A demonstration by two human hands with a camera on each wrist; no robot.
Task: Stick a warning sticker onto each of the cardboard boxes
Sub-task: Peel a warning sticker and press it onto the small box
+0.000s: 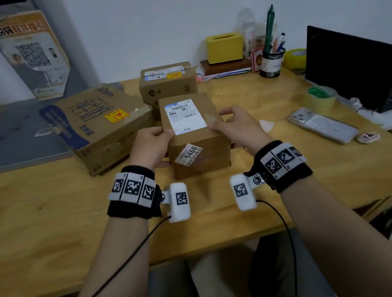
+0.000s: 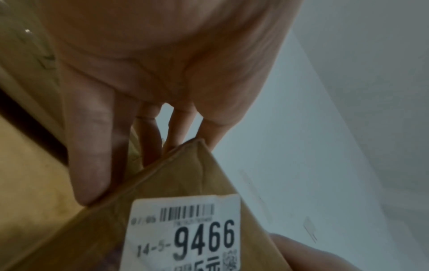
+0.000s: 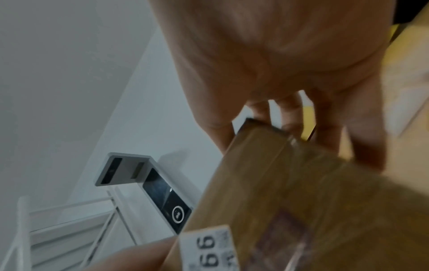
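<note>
A small cardboard box stands in the middle of the wooden table, with a white shipping label on top and a "9466" label on its near face. My left hand grips its left side, thumb on the top edge. My right hand grips its right side, thumb on top and fingers round the far corner. The box's corner shows between my right fingers. No yellow sticker shows on this box. A large flat box and a back box each carry a yellow-red warning sticker.
A phone, tape rolls, a pen cup, a yellow tissue box and a black laptop fill the right side. A grey board lies at the left. Bare wood lies along the near edge.
</note>
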